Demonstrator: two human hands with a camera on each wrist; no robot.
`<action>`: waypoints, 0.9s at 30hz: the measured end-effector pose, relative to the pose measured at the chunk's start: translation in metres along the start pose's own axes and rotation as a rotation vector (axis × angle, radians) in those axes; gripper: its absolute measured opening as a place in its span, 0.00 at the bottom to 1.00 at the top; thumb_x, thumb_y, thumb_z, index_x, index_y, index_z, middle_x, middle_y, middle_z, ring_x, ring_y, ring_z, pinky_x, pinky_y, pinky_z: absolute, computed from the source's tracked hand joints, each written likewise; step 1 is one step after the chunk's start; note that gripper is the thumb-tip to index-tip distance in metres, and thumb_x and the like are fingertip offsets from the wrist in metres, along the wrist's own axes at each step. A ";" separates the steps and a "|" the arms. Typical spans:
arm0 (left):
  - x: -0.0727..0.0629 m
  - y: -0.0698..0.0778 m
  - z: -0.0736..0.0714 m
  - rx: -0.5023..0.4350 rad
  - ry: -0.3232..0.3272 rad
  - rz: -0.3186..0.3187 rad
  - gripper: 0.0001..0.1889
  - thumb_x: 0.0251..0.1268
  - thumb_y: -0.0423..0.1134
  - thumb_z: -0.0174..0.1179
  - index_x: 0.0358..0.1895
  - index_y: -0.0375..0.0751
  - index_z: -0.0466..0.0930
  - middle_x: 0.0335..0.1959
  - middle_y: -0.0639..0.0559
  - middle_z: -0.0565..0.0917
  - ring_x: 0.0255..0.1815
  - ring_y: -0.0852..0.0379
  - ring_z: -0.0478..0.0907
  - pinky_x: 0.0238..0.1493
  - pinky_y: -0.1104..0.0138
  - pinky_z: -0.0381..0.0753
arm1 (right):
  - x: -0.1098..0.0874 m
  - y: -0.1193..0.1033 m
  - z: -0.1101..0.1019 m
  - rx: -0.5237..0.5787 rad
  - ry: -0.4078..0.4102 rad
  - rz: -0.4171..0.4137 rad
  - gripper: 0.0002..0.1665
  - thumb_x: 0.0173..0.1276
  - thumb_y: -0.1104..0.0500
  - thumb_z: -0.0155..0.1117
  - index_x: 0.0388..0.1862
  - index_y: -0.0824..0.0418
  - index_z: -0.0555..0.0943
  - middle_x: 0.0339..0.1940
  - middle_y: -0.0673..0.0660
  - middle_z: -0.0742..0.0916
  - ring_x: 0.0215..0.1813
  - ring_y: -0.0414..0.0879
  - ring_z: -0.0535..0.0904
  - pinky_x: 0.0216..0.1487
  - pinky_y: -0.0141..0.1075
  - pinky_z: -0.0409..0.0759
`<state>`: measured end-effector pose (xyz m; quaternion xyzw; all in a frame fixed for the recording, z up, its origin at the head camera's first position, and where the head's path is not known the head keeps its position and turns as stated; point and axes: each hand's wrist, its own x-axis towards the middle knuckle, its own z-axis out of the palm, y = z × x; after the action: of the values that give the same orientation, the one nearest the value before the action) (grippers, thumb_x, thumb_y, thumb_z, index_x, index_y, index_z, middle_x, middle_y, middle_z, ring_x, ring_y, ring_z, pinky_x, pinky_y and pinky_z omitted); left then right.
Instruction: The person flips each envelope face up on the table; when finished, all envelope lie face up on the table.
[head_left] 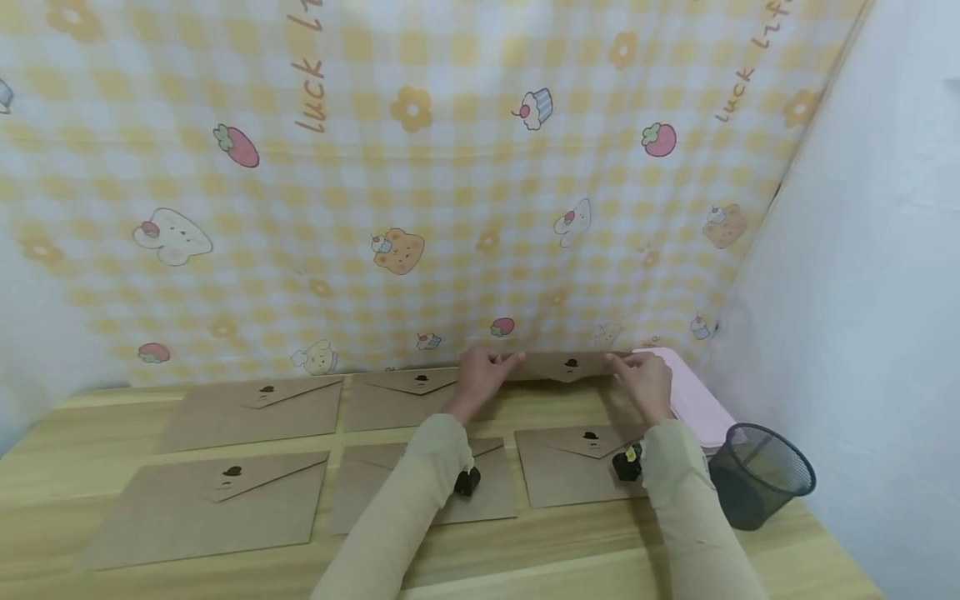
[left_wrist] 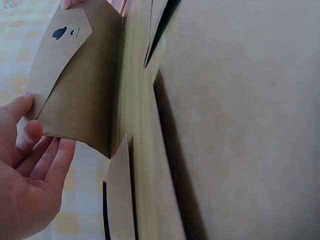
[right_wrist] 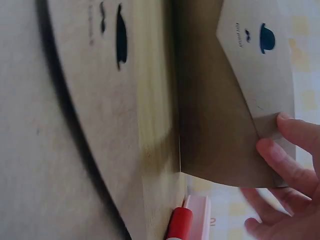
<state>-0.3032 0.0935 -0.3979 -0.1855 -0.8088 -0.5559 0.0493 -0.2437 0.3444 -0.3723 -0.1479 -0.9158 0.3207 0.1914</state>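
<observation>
A brown kraft envelope [head_left: 566,367] stands tilted up near the back edge of the table, with a printed bowler hat and moustache on its pointed flap. My left hand [head_left: 480,379] pinches its left end between thumb and fingers. At the other end, my right hand [head_left: 647,385] grips the envelope's upper corner. In the left wrist view, the left hand [left_wrist: 32,170] has its thumb on the flap side and fingers behind. The right wrist view has the right hand [right_wrist: 295,170] at the opposite corner; the envelope's lower edge looks to touch the tabletop.
Several similar envelopes lie flat in two rows, among them a front-left one [head_left: 217,517] and a front-right one [head_left: 562,475]. To the right are a pink flat case [head_left: 697,400] and a black mesh pen cup [head_left: 761,479]. A red-ended object [right_wrist: 180,222] lies beside the pink case.
</observation>
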 end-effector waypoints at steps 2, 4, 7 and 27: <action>0.000 0.001 0.000 0.007 -0.005 -0.008 0.30 0.60 0.50 0.61 0.06 0.43 0.59 0.03 0.60 0.55 0.07 0.63 0.49 0.12 0.72 0.55 | 0.002 0.000 0.001 0.010 -0.003 -0.005 0.25 0.66 0.47 0.60 0.34 0.71 0.84 0.33 0.66 0.85 0.25 0.49 0.74 0.28 0.36 0.72; 0.001 0.002 0.000 0.017 0.001 -0.004 0.29 0.62 0.50 0.60 0.06 0.44 0.63 0.04 0.61 0.60 0.07 0.64 0.51 0.12 0.72 0.55 | 0.005 -0.002 0.001 0.017 0.001 -0.003 0.25 0.67 0.48 0.59 0.35 0.72 0.83 0.37 0.68 0.85 0.26 0.50 0.73 0.28 0.37 0.72; 0.001 0.004 0.000 0.043 0.009 0.031 0.28 0.65 0.47 0.57 0.06 0.42 0.65 0.05 0.58 0.63 0.09 0.62 0.53 0.14 0.72 0.56 | 0.008 -0.005 -0.001 0.039 0.005 -0.016 0.25 0.68 0.49 0.57 0.37 0.74 0.82 0.43 0.71 0.83 0.33 0.55 0.75 0.35 0.43 0.75; 0.005 0.016 0.006 0.412 -0.002 0.282 0.08 0.57 0.25 0.59 0.23 0.38 0.82 0.22 0.51 0.81 0.24 0.60 0.76 0.26 0.71 0.75 | 0.010 -0.011 -0.010 -0.159 -0.093 -0.234 0.15 0.66 0.62 0.54 0.43 0.76 0.76 0.51 0.71 0.68 0.41 0.61 0.72 0.43 0.50 0.74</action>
<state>-0.3011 0.1052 -0.3852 -0.2832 -0.8712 -0.3665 0.1625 -0.2502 0.3453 -0.3554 -0.0400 -0.9572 0.2289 0.1725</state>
